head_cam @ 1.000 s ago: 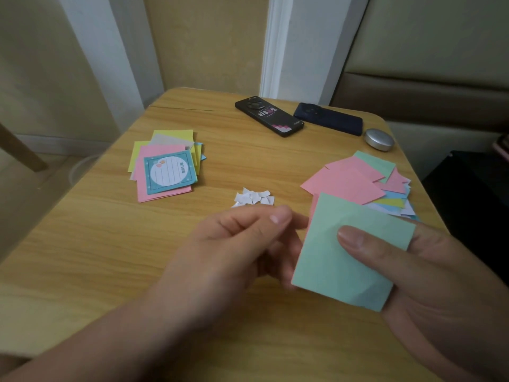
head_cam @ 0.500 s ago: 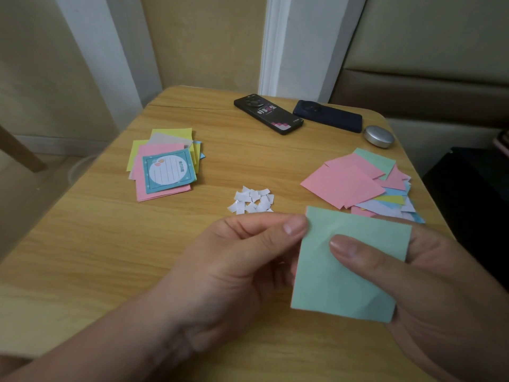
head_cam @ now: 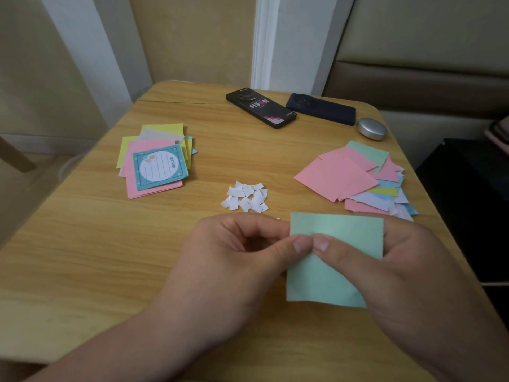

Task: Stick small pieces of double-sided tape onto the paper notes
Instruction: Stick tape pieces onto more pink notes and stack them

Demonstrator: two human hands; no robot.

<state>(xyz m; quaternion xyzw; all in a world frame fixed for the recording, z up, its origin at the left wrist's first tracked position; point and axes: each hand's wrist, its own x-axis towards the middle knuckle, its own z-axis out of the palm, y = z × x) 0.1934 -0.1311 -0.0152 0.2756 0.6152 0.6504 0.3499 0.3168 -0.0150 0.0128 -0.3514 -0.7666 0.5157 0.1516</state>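
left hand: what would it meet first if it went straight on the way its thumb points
The green paper note: the left hand pinches its left edge, with the thumb of the right hand just beyond; depth unclear.

Wooden table (head_cam: 82,257), beige walls (head_cam: 192,37)

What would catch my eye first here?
The left hand and right hand pinch a mint-green note near the front of the table, thumbs meeting on it. Beyond lies a heap of white tape pieces, between a stack of coloured notes on the left and a pink-topped spread on the right.
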